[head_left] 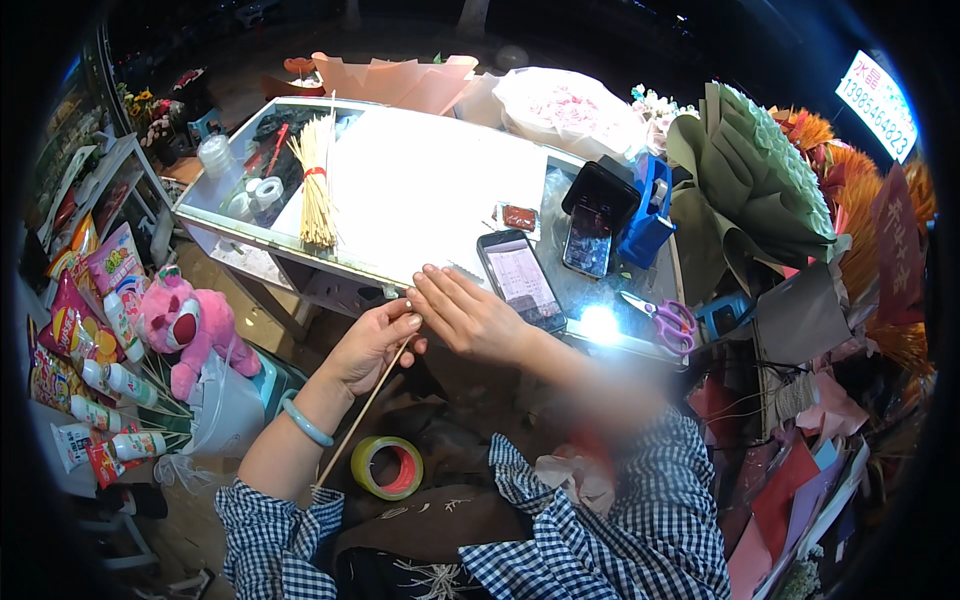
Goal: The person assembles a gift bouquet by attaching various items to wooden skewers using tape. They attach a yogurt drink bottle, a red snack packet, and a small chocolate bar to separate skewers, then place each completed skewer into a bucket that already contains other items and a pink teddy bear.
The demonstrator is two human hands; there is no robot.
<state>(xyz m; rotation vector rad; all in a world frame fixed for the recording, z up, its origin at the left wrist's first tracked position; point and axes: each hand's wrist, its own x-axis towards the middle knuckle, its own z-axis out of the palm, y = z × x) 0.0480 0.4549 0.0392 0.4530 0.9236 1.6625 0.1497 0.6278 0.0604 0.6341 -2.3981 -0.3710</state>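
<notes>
My left hand (pixel 372 343) pinches the upper end of a thin wooden stick (pixel 352 428) that slants down toward my lap. A pale green bangle (pixel 303 420) sits on that wrist. My right hand (pixel 468 318) lies flat with fingers stretched out, its fingertips meeting the stick's tip beside my left thumb, at the near edge of the glass-topped table (pixel 300 245). A tied bundle of similar sticks (pixel 318 180) lies on the table's left part, next to a large white sheet (pixel 420 190).
Two phones (pixel 520 278) (pixel 588 240) and purple-handled scissors (pixel 662 318) lie on the table's right side, with tape rolls (pixel 262 192) at its left. A yellow tape roll (pixel 386 467) rests in my lap. A pink plush toy (pixel 190 328) and snack packets stand left; wrapped bouquets fill the right.
</notes>
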